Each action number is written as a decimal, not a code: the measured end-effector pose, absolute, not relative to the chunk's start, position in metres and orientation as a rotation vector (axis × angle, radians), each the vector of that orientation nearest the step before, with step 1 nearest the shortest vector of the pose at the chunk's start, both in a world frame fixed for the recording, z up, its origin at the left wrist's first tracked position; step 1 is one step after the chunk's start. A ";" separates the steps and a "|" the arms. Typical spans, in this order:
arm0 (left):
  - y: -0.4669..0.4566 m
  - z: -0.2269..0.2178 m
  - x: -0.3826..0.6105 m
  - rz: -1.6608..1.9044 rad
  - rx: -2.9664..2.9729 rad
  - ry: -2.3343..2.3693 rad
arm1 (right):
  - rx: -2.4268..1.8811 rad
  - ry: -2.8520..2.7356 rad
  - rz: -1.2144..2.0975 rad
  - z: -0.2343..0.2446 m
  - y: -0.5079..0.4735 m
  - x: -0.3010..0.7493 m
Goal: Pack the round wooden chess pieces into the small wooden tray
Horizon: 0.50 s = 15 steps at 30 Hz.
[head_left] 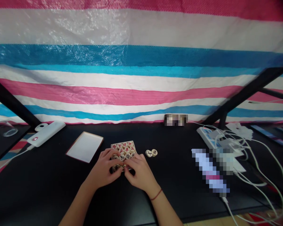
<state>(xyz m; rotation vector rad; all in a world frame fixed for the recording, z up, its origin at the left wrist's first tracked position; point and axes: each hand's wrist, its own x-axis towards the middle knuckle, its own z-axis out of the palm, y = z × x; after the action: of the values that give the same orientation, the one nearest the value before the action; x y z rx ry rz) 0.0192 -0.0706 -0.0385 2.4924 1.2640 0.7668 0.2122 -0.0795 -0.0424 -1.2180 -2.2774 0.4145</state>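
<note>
Round wooden xiangqi pieces (126,150) lie flat, red characters up, packed in a shallow cream tray (132,144). Left hand (101,169) and right hand (138,172) curl narrow fingers (129,163) over its near edge, can't tell what's pinched; two loose pieces (151,153) sit just right of it.

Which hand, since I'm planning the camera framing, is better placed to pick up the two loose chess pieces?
Probably the right hand: it is on the tray's right side, nearer the loose chess pieces; the left hand is farther.

black tbl (49,194) | white pwr bank (46,134) | red-edged white tray (84,147) | 2 loose xiangqi pcs (151,153) | pwr strip (206,136) | white cables (256,163)
</note>
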 end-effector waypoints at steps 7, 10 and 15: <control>-0.070 -0.039 0.020 0.768 2.502 1.262 | -1.149 -2.073 0.404 -0.042 -0.076 0.218; -0.071 -0.041 0.022 0.766 2.539 1.277 | -1.213 -1.872 0.291 -0.044 -0.069 0.232; -0.073 -0.045 0.030 0.784 2.570 1.251 | -1.490 -1.842 0.127 -0.059 -0.060 0.256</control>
<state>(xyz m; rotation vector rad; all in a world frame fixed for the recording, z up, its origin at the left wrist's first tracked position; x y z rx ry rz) 0.0304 -0.0729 -0.0454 2.5696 1.2514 0.7840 0.2557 -0.0598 -0.0590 -1.4902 -1.8415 0.1274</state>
